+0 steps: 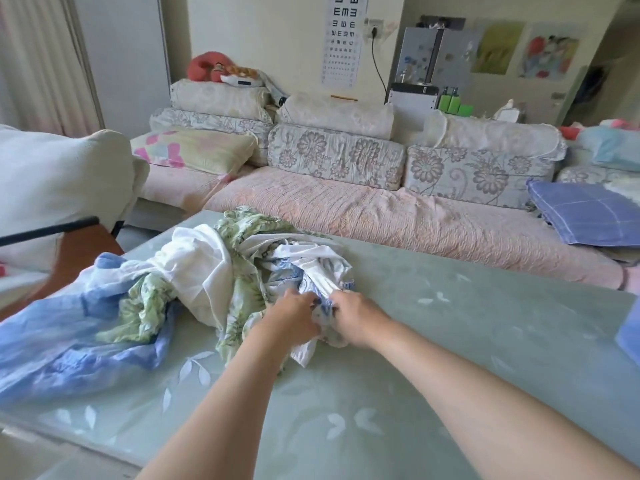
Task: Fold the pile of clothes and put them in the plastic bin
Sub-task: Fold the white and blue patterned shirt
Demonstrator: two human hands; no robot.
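A crumpled pile of clothes [207, 271] lies on the pale green glass table [450, 323]. It holds a white garment, a green leaf-print piece [242, 226] and a light blue garment [62, 341] spread to the left. At the pile's right end lies a white garment with blue print [311, 261]. My left hand [291, 317] and my right hand [356, 317] grip this printed garment side by side, fingers curled into the cloth. No plastic bin shows in view.
A long sofa [346, 209] with floral cushions runs behind the table. A folded blue checked cloth [588, 216] lies on its right end. A chair [69, 261] stands at the table's left. Something blue [630, 334] sits at the right edge.
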